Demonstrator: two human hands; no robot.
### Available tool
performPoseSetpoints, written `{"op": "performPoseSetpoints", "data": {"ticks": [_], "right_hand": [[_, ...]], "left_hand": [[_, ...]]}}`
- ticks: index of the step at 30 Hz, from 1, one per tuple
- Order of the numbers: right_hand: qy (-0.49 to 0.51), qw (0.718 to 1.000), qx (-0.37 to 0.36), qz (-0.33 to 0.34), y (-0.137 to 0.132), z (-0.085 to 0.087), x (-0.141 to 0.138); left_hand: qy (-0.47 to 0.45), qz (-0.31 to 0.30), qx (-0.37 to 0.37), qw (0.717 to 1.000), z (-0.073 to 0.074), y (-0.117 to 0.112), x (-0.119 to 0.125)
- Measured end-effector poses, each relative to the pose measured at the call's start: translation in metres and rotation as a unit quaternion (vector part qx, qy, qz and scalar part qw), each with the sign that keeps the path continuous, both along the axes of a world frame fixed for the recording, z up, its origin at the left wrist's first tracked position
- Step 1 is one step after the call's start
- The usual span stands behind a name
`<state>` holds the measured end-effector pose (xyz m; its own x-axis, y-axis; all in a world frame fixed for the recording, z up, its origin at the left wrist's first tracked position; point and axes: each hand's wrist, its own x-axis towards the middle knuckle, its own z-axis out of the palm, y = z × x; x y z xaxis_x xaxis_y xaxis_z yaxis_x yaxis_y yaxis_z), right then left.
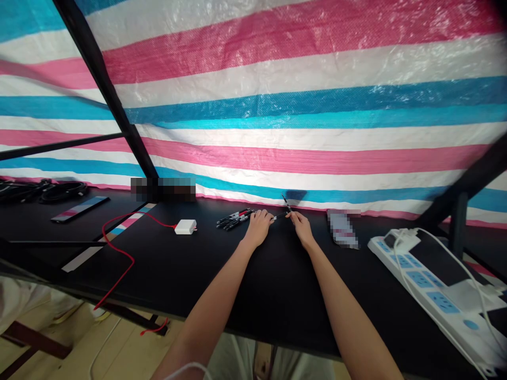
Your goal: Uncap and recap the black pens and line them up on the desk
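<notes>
My left hand [259,226] is closed, with thumb and fingertips at the near end of a dark pen [280,216] that points toward my other hand. A second pen [285,202], dark with pale bands, leans up and to the left out of my right hand [301,228], whose fingers pinch its lower part. Beside my left hand, partly covered by it, lies a bunch of several pens [233,218] in black, white and red. Both hands are close together over the black table [277,285].
A white charger [185,227] with a red cable [130,253] lies left. To the right are a blurred-out phone-like object [343,229] and a white power strip [428,287] with plugs. Black frame bars [95,68] and a striped tarp [297,95] stand behind.
</notes>
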<state>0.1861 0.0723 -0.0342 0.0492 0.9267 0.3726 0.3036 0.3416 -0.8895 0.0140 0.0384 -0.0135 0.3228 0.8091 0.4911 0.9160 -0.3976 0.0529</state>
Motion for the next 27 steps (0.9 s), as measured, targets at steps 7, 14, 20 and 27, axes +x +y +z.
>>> {"op": "performPoseSetpoints", "data": {"ticks": [7,14,20,27], "right_hand": [[0.02,0.998,0.031,-0.05,0.0002,0.0044,0.0073],[0.088,0.996,0.01,-0.005,0.0007,0.0022,0.0036],[0.124,0.992,0.008,-0.015,-0.0021,0.0055,-0.0005],[0.158,0.987,-0.007,-0.031,-0.0007,0.0054,0.0019]], "left_hand": [[-0.01,-0.011,-0.003,1.0,0.0006,-0.0001,0.0002],[-0.006,-0.032,0.0,0.999,0.0004,-0.0008,0.0004],[-0.011,-0.023,-0.004,1.0,0.0012,-0.0003,-0.0005],[-0.008,-0.038,0.0,0.999,0.0019,-0.0015,0.0003]]}}
